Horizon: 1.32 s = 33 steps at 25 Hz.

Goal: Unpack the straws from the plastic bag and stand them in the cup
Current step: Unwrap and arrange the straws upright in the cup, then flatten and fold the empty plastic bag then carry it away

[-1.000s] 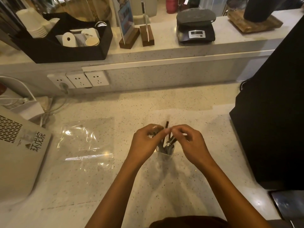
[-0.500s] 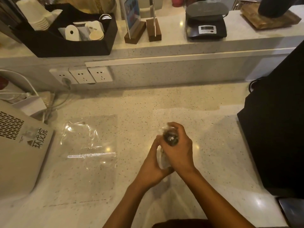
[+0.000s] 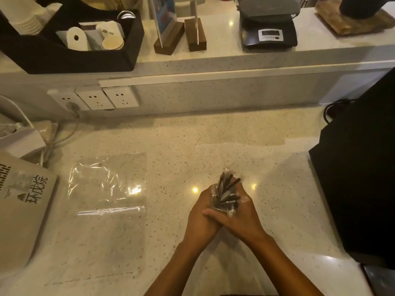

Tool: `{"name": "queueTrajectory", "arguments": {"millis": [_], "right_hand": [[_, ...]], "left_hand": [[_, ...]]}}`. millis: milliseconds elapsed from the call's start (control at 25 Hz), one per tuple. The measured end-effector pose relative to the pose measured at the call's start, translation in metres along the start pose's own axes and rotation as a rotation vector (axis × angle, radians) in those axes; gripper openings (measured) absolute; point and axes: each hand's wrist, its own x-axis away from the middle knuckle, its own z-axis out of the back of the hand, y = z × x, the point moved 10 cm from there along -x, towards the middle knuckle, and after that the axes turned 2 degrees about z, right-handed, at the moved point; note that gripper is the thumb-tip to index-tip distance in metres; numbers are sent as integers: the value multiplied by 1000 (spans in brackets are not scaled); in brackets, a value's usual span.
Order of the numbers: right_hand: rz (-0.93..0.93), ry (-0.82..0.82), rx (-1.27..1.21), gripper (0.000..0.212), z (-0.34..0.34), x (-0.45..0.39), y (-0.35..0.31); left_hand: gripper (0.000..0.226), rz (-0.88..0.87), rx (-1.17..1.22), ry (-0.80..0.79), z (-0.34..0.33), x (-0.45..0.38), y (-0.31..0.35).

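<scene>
Several dark straws [image 3: 226,190] in clear wrappers fan out upward from between my two hands at the lower middle of the counter. My left hand [image 3: 199,218] and my right hand [image 3: 245,218] are clasped together around the small clear cup that holds them. The fingers overlap in front, so the cup itself is almost wholly hidden. The plastic bag [image 3: 109,184] lies flat on the speckled counter to the left of my hands, with nothing visible inside it.
A large black machine [image 3: 354,178] fills the right side. At the left edge lies a white appliance [image 3: 21,201], with cables and wall sockets [image 3: 106,99] behind it. The raised ledge carries a black organiser tray [image 3: 64,56], sign stands and a scale [image 3: 269,33].
One second ago my fingertips were pinching at the straw tops above the cup. Both hands have since come down and closed around the cup, and the straws now fan out.
</scene>
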Motion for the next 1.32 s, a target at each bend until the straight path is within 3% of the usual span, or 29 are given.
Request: {"name": "queueTrajectory", "arguments": {"millis": [200,400,720,920,1040,1120,1240,1320], "right_hand": [[36,41,16,58,11,-37,-9],[64,68,37,54,25,-102,-15],[-24,143,17,56,68,-206,7],[-62,192,79,78,76,-217,22],[-106,210,190,121,80,-208,12],[-210,239,137,144,80,-188,13],[-284,365,-10,131,77,-128,27],[-354,436,-45,99,68,-77,45]], "left_hand": [[22,-57,-232,164,13,-32,33],[45,-56,-280,154,16,-94,55],[62,-79,-263,100,2,-200,94],[58,-58,-295,62,-8,-223,84],[105,39,-232,-33,-12,-220,74],[120,94,-309,-3,-6,-197,63],[90,107,-258,83,4,-134,44],[55,91,-252,189,25,-87,28]]}}
